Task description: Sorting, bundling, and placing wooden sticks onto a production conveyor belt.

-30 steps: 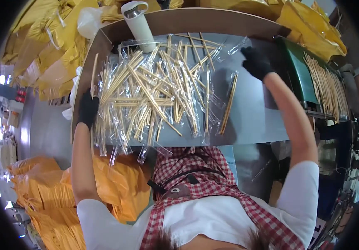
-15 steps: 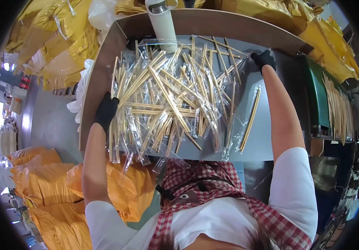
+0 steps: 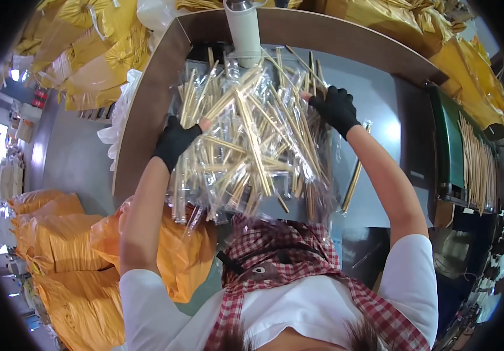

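Fingers [image 3: 345, 95] of both black-gloved hands [image 3: 176, 142] [image 3: 337, 111] spread beside slender sticks [image 3: 252, 137] in crinkled clear plastic [image 3: 309, 161].

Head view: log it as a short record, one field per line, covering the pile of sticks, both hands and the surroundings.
Pile: slim wooden sticks in clear plastic sleeves, lying crisscross
Left hand: black glove, bare thumb tip, at the pile's left edge; grip unclear
Right hand: black glove, thumb apart from fingers, at the pile's upper right
Apart: one slim clear packet of sticks, right of the pile
Behind: white cylindrical bottle
Surface: flat grey tabletop
Far right: bare wooden sticks beside dark green panel
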{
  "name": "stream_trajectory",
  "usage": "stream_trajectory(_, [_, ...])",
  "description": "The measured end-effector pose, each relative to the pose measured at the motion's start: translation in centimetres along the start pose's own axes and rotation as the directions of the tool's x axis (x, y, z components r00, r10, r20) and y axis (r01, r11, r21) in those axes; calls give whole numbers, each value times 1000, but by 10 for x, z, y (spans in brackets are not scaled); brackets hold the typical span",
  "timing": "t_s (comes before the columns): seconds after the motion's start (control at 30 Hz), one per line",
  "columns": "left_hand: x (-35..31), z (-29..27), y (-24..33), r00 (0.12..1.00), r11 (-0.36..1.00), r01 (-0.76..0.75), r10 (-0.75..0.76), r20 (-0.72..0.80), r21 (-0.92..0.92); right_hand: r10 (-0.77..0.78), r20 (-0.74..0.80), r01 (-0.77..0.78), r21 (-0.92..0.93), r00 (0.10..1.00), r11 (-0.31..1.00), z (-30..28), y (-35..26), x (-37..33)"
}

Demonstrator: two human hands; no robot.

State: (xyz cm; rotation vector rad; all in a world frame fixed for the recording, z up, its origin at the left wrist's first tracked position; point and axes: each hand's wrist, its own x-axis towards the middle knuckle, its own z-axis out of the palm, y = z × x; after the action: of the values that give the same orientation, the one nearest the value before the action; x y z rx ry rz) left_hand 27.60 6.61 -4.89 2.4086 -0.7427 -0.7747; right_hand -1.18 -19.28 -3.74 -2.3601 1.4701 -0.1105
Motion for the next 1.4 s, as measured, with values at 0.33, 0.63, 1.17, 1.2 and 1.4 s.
stream_trajectory(0.33, [-70, 89, 104, 896, 606, -99, 398, 194, -789, -412, 93, 147, 845, 907, 515, 54, -61, -80])
stream_trajectory(0.63, [-51, 126, 99, 968, 654, -145, 250, 32, -742, -395, 105, 304, 471, 913, 828, 54, -63, -119])
stream_trajectory(1.17, [-24, 138, 104, 974, 953, 103, -156, -167, -284, -337, -98, 308, 689, 936, 656, 52, 27, -112])
stream_trajectory(1.2, [-28, 139, 105, 979, 942, 100, -152, -139, -321, -369, -120, 364, 593, 922, 718, 44, 38, -116])
stream_trajectory(1.4, [-22, 140, 101, 966, 962, 106, -159, -203, -251, -437, -307, 507, 204, 846, 838, -16, 130, -158])
